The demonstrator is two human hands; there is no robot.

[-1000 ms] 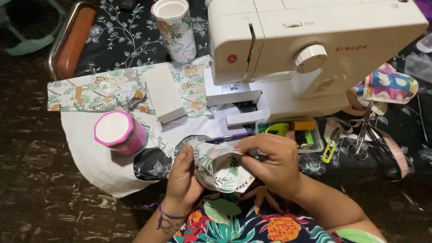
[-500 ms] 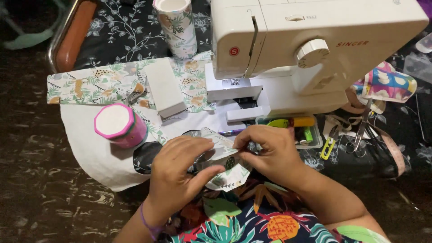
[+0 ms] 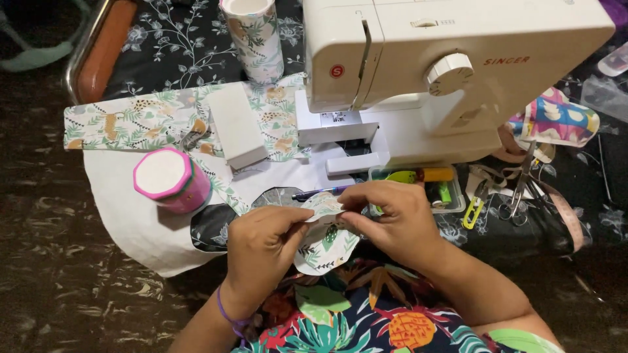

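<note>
Both of my hands pinch a small round piece of leaf-print fabric (image 3: 325, 243) in front of the white sewing machine (image 3: 445, 72). My left hand (image 3: 261, 245) grips its left edge with thumb and fingers. My right hand (image 3: 392, 219) holds the upper right edge, where the fabric is folded over. A purple pen (image 3: 318, 193) lies on the white cloth just beyond my fingers.
A pink-rimmed round container (image 3: 171, 180) stands at the left on white cloth (image 3: 131, 216). A white box (image 3: 235, 124) rests on a leaf-print fabric strip (image 3: 124, 121). A fabric-covered cup (image 3: 254, 36) stands behind. Scissors (image 3: 520, 189), a yellow snipper (image 3: 472, 210) and a small tray (image 3: 425, 183) lie at right.
My left hand has turned palm down and shifted right over the fabric piece. The fabric has been turned and folded between both hands. The view has drifted slightly left.
</note>
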